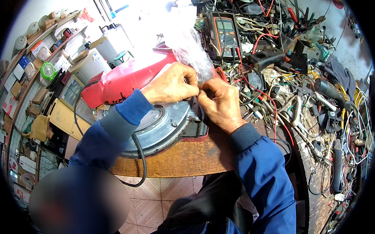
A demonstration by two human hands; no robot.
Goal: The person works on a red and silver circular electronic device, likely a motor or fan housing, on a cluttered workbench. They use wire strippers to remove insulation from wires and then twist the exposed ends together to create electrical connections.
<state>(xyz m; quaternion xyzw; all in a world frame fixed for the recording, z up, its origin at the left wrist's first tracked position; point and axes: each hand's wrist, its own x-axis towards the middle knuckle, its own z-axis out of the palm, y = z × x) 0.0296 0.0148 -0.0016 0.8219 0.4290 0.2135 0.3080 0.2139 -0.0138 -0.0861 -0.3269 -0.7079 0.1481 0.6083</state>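
My left hand (174, 82) and my right hand (220, 100) meet at the fingertips over the right side of a red appliance (128, 80). Both hands are closed in a pinch. What lies between the fingers is too small and too covered to make out. The appliance rests on the wooden table with its round grey metal part (165, 124) facing up, under my left wrist. A black power cord (141, 160) loops from it over the table's front edge. Just behind my hands is a crumpled clear plastic bag (193, 50).
A multimeter (226, 31) with a red and black case stands behind my right hand, its red lead (274, 110) trailing across the bench. Tangled wires, tools and parts heap up on the right. Crowded shelves (40, 43) line the left wall. The wooden table edge (177, 169) runs before me.
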